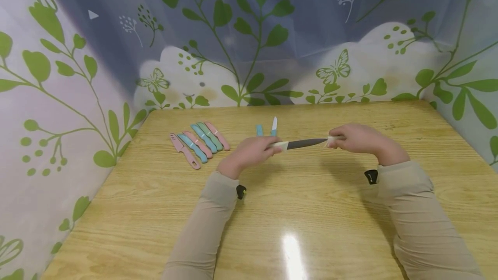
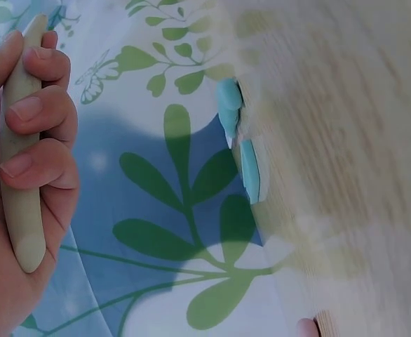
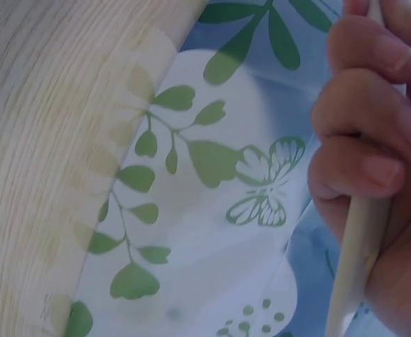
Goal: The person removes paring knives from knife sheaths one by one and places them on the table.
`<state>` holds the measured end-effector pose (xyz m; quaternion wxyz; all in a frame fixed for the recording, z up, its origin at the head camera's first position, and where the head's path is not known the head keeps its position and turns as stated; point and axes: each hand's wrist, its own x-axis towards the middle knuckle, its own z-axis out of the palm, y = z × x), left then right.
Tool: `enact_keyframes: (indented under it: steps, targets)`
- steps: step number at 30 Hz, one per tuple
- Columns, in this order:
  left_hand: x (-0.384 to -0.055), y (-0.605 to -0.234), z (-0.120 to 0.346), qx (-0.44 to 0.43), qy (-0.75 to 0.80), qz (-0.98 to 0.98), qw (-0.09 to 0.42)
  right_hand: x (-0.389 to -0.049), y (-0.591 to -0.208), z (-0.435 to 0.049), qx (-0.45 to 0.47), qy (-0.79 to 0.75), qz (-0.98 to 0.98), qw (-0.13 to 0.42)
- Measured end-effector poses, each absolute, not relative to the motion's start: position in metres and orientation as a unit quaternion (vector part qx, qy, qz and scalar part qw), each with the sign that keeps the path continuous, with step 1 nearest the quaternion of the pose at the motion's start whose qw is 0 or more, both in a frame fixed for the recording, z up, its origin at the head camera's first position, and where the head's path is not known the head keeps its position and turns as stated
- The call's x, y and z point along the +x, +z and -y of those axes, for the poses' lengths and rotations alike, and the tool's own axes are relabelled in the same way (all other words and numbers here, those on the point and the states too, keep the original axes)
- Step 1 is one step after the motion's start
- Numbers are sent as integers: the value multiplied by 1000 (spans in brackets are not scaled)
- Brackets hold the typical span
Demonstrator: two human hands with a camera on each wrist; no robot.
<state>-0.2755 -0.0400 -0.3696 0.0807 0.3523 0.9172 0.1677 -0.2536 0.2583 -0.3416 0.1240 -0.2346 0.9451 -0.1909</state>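
Observation:
My left hand (image 1: 249,152) grips the cream handle (image 2: 22,203) of a knife above the table, fingers wrapped round it. The knife's dark grey blade (image 1: 305,143) is bare and points right, nearly level. At its tip, my right hand (image 1: 359,139) holds a slim cream sheath (image 3: 360,246) with curled fingers; much of the sheath is hidden by them. The blade tip meets the sheath's end in the head view. Behind the left hand lie a small blue-handled knife with a white blade (image 1: 275,124) and a blue sheath (image 1: 259,130).
Left of the hands, several sheathed knives lie side by side, among them a pink one (image 1: 183,148) with a hole in its handle and a green one (image 1: 210,135). The wooden table (image 1: 303,211) ends at a leaf-patterned cloth (image 1: 218,72) along the back and sides.

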Motion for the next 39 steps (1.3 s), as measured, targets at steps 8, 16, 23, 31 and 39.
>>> enact_keyframes:
  steps: [8,16,23,31,39]
  targets:
    - [-278,-366,48,336,200,-917,75,-257,-340,-276,-191,-197,-954,118]
    - [-283,-368,50,303,239,-921,59,-263,-341,-282,-165,-208,-958,104]
    - [-290,-377,51,239,323,-915,47,-270,-352,-280,-132,-270,-950,81]
    - [-300,-383,36,184,344,-921,-10,-283,-369,-259,-112,-334,-933,77]
    - [-311,-384,10,132,316,-938,-47,-300,-373,-245,-78,-376,-920,76]
